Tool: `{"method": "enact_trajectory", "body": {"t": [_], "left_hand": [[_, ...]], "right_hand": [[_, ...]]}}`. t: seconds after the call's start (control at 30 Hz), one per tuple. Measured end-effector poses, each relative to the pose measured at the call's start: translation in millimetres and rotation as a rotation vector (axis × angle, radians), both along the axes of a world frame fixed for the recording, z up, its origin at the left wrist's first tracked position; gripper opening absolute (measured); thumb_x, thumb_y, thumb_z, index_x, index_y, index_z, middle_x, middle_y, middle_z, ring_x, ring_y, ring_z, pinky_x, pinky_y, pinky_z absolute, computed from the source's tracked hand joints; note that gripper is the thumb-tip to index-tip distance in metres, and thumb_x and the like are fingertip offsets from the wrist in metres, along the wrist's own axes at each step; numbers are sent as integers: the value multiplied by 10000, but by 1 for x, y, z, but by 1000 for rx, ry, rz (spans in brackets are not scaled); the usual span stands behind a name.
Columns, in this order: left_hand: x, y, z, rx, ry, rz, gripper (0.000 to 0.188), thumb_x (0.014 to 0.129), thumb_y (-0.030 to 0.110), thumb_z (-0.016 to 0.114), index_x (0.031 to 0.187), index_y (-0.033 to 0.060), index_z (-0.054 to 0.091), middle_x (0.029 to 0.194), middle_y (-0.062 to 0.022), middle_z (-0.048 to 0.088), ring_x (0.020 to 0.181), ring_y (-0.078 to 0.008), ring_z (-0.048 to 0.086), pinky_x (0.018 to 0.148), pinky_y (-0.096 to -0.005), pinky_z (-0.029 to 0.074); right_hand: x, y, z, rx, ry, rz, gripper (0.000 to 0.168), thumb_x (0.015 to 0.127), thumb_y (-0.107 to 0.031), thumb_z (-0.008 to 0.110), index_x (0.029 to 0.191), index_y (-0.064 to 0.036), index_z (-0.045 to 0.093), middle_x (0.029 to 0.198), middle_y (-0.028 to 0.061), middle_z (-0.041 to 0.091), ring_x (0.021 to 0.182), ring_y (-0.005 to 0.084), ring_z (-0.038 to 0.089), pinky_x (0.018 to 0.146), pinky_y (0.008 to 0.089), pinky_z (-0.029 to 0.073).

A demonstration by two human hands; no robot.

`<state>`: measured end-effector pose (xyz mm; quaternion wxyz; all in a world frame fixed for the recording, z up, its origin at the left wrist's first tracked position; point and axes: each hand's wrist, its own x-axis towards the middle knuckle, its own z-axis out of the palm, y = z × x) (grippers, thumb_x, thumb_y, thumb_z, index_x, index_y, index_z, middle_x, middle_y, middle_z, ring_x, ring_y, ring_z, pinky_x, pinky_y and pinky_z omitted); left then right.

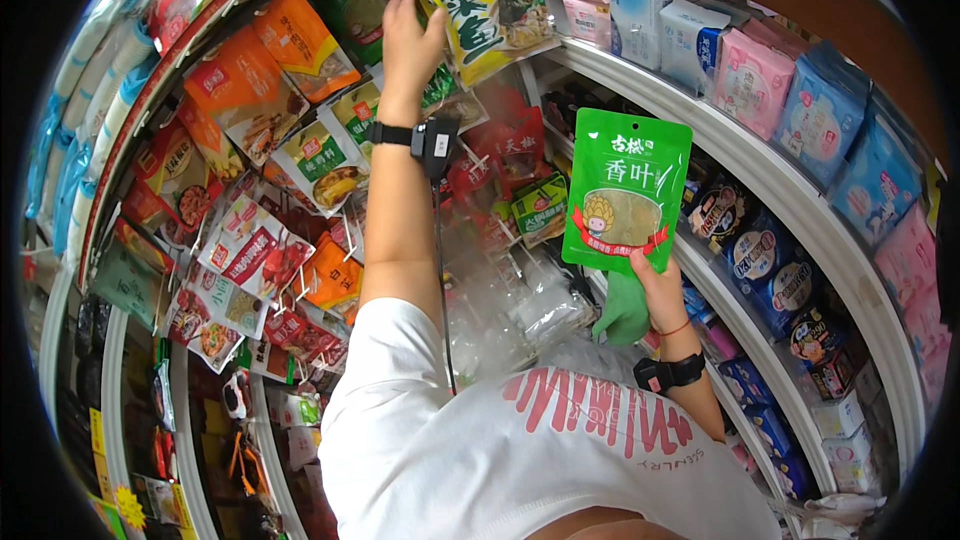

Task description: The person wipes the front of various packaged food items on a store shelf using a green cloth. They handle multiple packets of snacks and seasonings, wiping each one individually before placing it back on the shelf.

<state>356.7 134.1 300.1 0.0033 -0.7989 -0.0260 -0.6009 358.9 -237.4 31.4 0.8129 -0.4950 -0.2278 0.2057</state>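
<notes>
My right hand (660,292) grips the lower edge of a green seasoning packet (626,139), with the thumb over its front. The packet faces up, bears writing and has a clear window showing dried leaves. Below it a green cloth (624,307) hangs beside the same hand. My left hand (411,45) reaches up to the rack, between a hanging dark green packet (358,4) and a yellow and green packet with a fish dish picture (476,64). Its thumb lies at the yellow packet's edge. Whether its fingertips hold anything is unclear.
Seasoning packets, among them an orange one (244,90) and a white and red one (255,247), hang on hooks to the left. At the right, curved shelves (720,142) carry packs such as a blue one (821,112). Clear plastic packs (551,300) lie in the middle.
</notes>
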Motion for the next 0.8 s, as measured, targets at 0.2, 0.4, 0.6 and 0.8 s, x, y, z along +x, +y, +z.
{"method": "enact_trajectory", "body": {"t": [0.2,0.4,0.6,0.8], "left_hand": [[-20,19,-33,-454,-220,21,522,886,224,559,1295,-78,439,1355,-264,422,1255,-369,412,1049,-406,321],[-26,45,-31,-1374,-508,-1141,370,908,37,551,1225,-73,395,1185,-197,471,933,-190,509,768,-307,478],[-17,54,-31,-1576,-654,-1397,198,936,22,520,1109,-40,446,1040,-152,523,856,-183,542,702,-259,498],[-11,60,-33,-1569,-604,-1648,163,904,155,636,848,82,502,683,-7,486,621,-103,504,510,-226,415]], "right_hand": [[7,-1,2,1,-11,5,408,891,-269,658,1181,1,559,1106,43,614,973,119,555,866,278,445],[8,5,7,-10,-43,10,402,896,-252,650,1190,2,548,1107,49,613,977,121,556,865,278,447],[2,8,9,-24,-22,65,410,892,-251,656,1193,3,543,1119,45,609,978,124,556,873,282,445],[3,9,9,-9,-26,49,431,886,-263,663,1201,4,541,1126,46,607,986,126,555,878,283,443]]}}
